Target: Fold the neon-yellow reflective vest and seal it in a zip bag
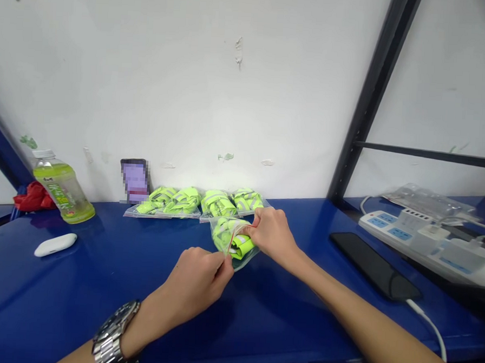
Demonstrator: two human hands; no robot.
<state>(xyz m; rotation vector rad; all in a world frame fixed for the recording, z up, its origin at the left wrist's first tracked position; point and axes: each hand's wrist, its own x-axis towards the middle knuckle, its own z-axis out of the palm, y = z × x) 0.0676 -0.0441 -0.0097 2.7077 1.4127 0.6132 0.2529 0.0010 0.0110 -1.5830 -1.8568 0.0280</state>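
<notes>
A clear zip bag point(222, 230) with a red-edged mouth and a folded neon-yellow item point(242, 247) inside lies on the blue table between my hands. My left hand point(200, 277), with a metal watch on the wrist, pinches the near end of the bag's mouth. At the mouth's far end, my right hand point(273, 233) pinches the edge. The mouth looks parted between them. Behind, against the wall, lie several bagged neon-yellow items point(184, 200), the nearest touching or just beyond the held bag.
On the left of the blue table point(111, 283) are a green drink bottle point(65, 188), a white case point(55, 245) and a red bundle point(34, 196). A phone point(136, 180) leans on the wall. Rightward lie a cabled black phone point(374, 265) and a power strip point(410, 233).
</notes>
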